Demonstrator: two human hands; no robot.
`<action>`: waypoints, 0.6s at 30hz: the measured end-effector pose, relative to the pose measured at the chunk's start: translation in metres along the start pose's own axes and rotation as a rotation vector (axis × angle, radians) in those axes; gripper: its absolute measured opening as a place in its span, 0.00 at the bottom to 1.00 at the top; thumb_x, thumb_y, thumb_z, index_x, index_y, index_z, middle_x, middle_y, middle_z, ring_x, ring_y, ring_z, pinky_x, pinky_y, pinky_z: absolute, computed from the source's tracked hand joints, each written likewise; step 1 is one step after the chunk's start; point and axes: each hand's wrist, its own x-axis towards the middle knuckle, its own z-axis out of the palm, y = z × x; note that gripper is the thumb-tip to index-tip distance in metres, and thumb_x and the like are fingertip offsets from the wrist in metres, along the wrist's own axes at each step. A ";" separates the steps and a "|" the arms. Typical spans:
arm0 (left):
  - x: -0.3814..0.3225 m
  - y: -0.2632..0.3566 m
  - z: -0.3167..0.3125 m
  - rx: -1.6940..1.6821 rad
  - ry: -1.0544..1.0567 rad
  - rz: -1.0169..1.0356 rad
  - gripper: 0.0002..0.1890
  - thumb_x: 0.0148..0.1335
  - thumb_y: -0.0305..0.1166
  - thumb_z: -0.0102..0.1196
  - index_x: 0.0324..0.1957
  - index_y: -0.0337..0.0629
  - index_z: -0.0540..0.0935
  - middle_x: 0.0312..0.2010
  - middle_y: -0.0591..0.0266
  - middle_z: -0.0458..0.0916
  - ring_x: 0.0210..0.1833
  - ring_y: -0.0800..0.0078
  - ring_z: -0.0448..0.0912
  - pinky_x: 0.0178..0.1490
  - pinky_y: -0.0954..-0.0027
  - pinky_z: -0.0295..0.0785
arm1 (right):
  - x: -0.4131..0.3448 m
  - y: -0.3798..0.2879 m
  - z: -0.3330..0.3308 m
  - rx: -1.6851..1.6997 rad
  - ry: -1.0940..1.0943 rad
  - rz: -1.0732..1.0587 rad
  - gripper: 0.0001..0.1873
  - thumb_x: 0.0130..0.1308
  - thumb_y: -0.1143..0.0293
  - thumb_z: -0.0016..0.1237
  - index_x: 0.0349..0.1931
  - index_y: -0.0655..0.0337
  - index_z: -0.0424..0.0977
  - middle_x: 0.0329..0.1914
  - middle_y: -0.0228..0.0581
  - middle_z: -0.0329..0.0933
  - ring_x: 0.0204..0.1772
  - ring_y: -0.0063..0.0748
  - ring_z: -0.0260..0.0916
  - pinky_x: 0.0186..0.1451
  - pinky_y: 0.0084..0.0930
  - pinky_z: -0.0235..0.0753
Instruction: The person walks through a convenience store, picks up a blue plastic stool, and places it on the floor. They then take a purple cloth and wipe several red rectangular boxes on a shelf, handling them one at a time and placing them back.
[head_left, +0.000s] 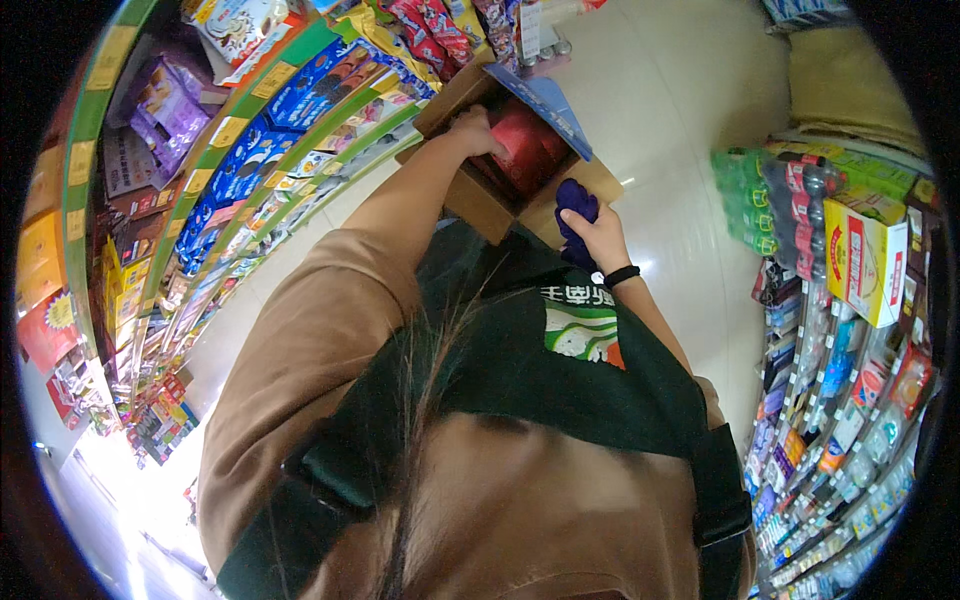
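Note:
An open cardboard box with a raised blue flap lies in front of me, at the top centre of the view. Inside it is a red package. My left hand reaches into the box and touches the red package; its fingertips are partly hidden, so I cannot tell whether it grips. Beside the box's lower right corner, my right hand holds a bunched dark purple cloth item, with the thumb across it. A black band circles the right wrist.
Shelves of packaged snacks curve along the left. Bagged sweets stand past the box. On the right are green bottles, dark-drink bottles, a yellow carton and stocked shelves. Pale floor tiles run between.

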 end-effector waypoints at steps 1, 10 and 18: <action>-0.016 0.011 -0.010 0.028 0.075 0.024 0.61 0.29 0.54 0.74 0.63 0.27 0.61 0.62 0.36 0.63 0.66 0.48 0.62 0.68 0.60 0.58 | 0.002 -0.001 0.001 0.092 -0.003 0.008 0.23 0.56 0.63 0.59 0.48 0.67 0.73 0.40 0.42 0.80 0.45 0.33 0.77 0.50 0.28 0.74; -0.178 0.047 -0.057 -0.161 0.552 0.451 0.47 0.38 0.29 0.71 0.64 0.51 0.62 0.52 0.46 0.67 0.56 0.45 0.69 0.59 0.58 0.69 | -0.017 -0.134 0.010 0.273 -0.061 -0.286 0.18 0.63 0.63 0.54 0.45 0.68 0.72 0.36 0.35 0.78 0.38 0.23 0.73 0.43 0.23 0.74; -0.242 0.045 -0.095 -0.351 1.030 0.545 0.46 0.40 0.32 0.68 0.63 0.36 0.59 0.49 0.40 0.75 0.53 0.42 0.73 0.58 0.56 0.68 | 0.006 -0.221 0.092 -0.546 -0.106 -1.006 0.32 0.66 0.42 0.38 0.55 0.63 0.70 0.62 0.45 0.67 0.67 0.49 0.59 0.61 0.49 0.59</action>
